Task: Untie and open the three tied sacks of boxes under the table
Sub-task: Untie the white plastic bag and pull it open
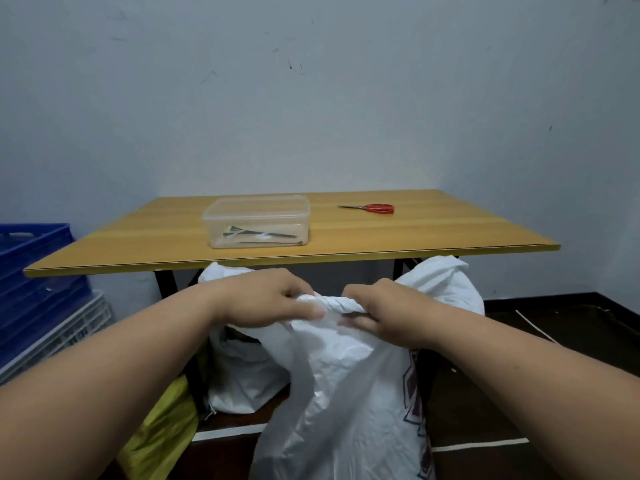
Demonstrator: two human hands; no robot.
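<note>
Where both hands meet, the white sack (339,393) stands upright, long axis vertical, bunched neck (329,304) pointing up between them. Left hand (273,299) pinches the neck with thumb and curled fingers; right hand (377,311) grips its other side, fingers curled under. Forearms reach forward, converging. Beyond the hands: two more white sacks (242,368) (446,285) under the table (346,252). Above: clear container (258,221), red scissors (375,208).

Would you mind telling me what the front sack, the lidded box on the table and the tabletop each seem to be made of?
Front sack: thin white plastic, probably woven; it crinkles where both hands bunch its neck.
Lidded box: clear, slightly frosted plastic; its contents show through.
Tabletop: likely wood-grain laminate, smooth with a faint sheen.
</note>
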